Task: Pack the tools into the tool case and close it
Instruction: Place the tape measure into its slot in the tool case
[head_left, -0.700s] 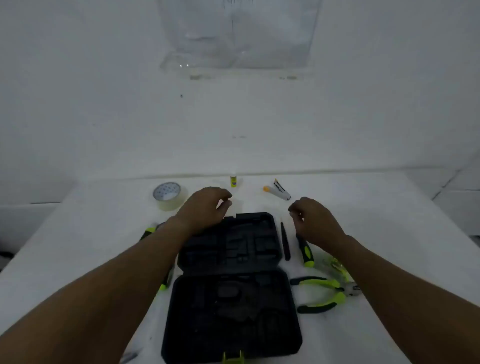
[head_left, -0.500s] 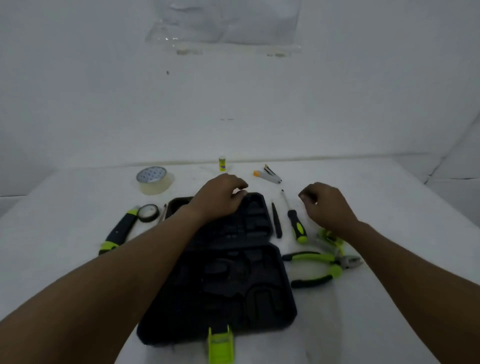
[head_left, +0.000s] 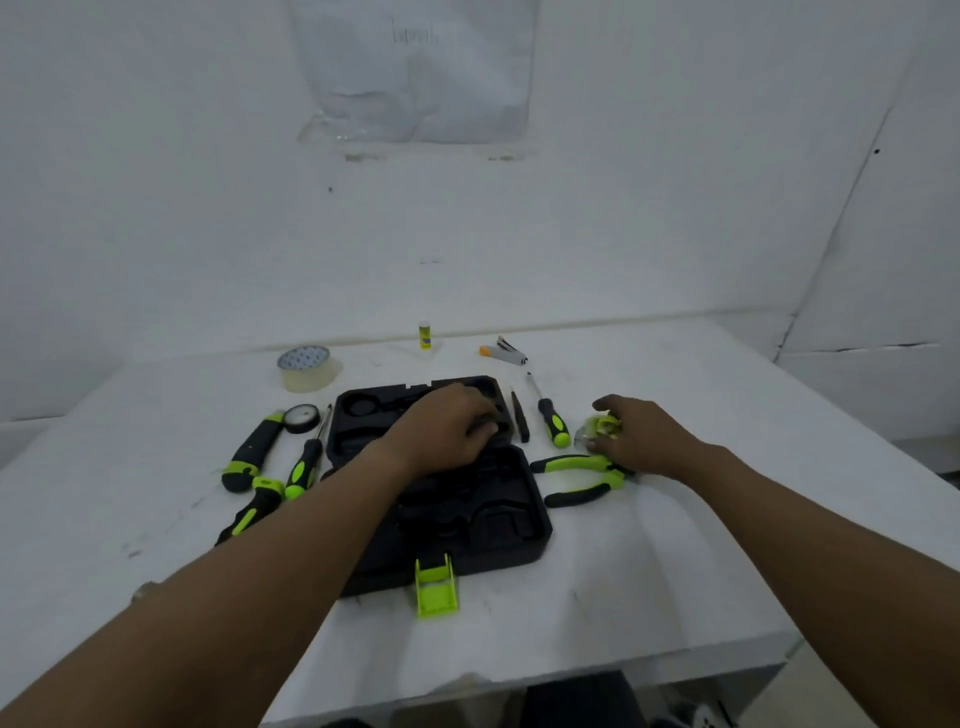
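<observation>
Head cam: R hand (head_left: 644, 441) dropped onto tape measure (head_left: 602, 428), grip closing; L hand (head_left: 447, 431) lowered into case (head_left: 467, 519), curled, empty.

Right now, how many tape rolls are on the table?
2. Clear roll at back left; black roll beside the open case's far left corner. More may be hidden from view.

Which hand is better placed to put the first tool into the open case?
The right hand. It is already on the small green-and-clear tool beside the pliers, right of the tool case. The left hand rests inside the case's far half, holding no visible tool.
</observation>
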